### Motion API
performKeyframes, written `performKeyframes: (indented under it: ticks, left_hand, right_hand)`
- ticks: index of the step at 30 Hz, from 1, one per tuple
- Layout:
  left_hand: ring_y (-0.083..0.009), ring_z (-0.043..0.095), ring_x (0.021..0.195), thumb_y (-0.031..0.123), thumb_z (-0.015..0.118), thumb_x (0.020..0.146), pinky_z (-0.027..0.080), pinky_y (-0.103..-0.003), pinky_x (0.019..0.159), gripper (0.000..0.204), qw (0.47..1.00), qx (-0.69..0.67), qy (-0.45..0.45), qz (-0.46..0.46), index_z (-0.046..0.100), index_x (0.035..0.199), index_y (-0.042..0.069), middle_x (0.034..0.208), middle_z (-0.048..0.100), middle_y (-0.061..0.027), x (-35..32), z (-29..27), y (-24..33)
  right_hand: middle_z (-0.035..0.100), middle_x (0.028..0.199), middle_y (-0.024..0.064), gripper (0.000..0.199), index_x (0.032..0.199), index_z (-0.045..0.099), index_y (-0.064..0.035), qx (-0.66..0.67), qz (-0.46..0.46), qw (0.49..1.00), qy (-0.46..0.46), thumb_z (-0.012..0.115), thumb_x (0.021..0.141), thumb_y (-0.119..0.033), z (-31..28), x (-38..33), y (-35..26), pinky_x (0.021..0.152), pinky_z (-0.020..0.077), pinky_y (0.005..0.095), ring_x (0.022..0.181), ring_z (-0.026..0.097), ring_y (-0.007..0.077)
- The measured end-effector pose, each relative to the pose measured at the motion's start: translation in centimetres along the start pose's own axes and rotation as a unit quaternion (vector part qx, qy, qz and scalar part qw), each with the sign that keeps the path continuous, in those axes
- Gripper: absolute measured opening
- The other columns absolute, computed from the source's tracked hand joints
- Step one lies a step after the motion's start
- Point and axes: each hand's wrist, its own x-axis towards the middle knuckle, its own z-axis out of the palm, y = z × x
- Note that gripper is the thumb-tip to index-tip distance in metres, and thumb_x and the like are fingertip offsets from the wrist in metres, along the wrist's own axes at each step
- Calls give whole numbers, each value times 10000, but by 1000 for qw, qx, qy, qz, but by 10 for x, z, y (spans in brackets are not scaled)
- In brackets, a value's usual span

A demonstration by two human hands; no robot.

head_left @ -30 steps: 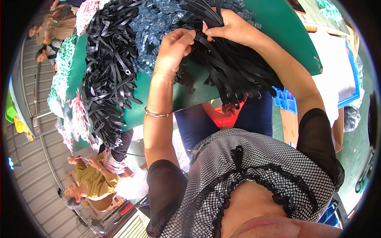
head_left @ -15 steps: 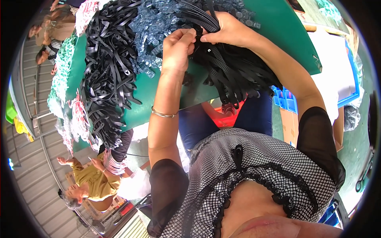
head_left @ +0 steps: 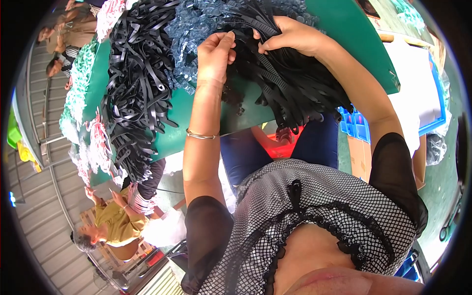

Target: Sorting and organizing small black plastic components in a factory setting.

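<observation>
My right hand [head_left: 299, 37] is closed round a bundle of black ribbed straps [head_left: 295, 91] at the table's near edge. The strap ends fan out below it and hang over the edge. Left of it, my left hand [head_left: 212, 58] is closed in a pinch, thumb on forefinger, a small gap from the straps. Whatever sits between those fingertips is too small or hidden to make out. A heap of clear bluish plastic pieces, like small buckles [head_left: 189, 29], lies behind and beside my left hand. Farther left runs a long pile of black straps [head_left: 140, 69].
The green table [head_left: 344, 29] holds these piles, with mint-green pieces [head_left: 81, 73] and red-and-white ones [head_left: 100, 142] along its left. A person in a mustard top [head_left: 118, 221] works at lower left; others sit at upper left. Blue bins [head_left: 355, 125] stand at right.
My left hand has drawn slightly up and left, away from my right hand, opening a gap between them. My right hand has shifted a little right, still on the straps.
</observation>
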Motion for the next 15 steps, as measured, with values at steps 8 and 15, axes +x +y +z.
performKeyframes:
  ticks: [8,15]
  left_hand:
    - [-78,496,562,88,630,786,404,-196,534,169,989,121,22,80,578,915,-7,738,578,-20,-10,-19,14]
    - [-74,513,632,9,681,689,413,-204,582,107,908,393,-65,130,635,786,12,718,578,-11,-48,-44,14]
  right_hand:
    - [540,847,36,207,909,519,-29,-2,8,1000,-10,580,711,-19,-2,0,0,753,454,289,789,590,158]
    - [572,839,58,214,912,533,-10,9,7,1000,-2,575,705,22,-3,0,0,746,471,297,778,615,175]
